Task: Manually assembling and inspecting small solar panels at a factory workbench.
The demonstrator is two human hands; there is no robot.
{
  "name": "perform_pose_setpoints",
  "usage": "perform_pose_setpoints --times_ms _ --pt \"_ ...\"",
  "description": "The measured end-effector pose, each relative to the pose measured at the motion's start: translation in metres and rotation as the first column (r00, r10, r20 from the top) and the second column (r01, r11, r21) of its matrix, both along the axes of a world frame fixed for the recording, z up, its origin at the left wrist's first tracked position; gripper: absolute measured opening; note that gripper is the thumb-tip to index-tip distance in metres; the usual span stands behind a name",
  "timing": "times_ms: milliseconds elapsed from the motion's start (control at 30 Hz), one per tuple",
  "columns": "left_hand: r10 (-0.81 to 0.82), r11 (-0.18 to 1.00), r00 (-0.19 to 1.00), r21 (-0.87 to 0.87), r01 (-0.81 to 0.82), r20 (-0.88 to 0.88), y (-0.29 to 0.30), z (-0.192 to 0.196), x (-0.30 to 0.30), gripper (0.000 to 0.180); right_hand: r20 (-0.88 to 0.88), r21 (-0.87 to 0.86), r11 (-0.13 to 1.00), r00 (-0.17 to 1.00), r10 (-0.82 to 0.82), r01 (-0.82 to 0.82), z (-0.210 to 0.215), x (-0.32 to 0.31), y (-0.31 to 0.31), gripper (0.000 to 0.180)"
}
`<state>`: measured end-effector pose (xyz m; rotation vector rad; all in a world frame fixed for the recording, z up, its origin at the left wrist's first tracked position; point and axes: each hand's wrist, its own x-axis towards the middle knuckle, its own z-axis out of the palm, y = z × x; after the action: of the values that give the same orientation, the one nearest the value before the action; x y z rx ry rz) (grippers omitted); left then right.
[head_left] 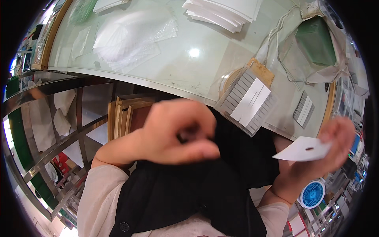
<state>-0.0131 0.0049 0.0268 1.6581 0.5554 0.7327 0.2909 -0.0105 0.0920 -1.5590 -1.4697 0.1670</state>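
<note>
I had the right hand (340,139) grasping a thin, flat white card pierced by one oval slot (292,151), just off the near right corner of the smooth pale-green bench (173,73). Before its near edge hung the left hand (179,132), curled and blurred; whether it clasped anything, I couldn't tell.

Pale table (185,73): clear sheets (132,35), probably plastic; white paper stack (223,14).

Cream top (195,226) is worn under black vest (166,193); dark round button (124,226) is sewn on. Forearms (120,152) are left bare below loose sleeves (103,191).
</note>
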Motion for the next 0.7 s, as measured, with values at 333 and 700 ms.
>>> perform_pose_setpoints --times_ms 333,700 --pt "-0.176 0.876 0.909 -0.361 0.32 0.378 -0.018 0.021 0.046 0.034 0.848 0.443 0.311 0.506 0.158 -0.841 -0.021 -0.052 -0.017 0.019" --pt "0.146 0.966 0.98 0.195 -0.17 0.135 -0.02 0.008 0.029 0.026 -0.038 -0.159 0.892 0.905 0.423 -0.423 -0.003 -0.022 -0.037 0.017"
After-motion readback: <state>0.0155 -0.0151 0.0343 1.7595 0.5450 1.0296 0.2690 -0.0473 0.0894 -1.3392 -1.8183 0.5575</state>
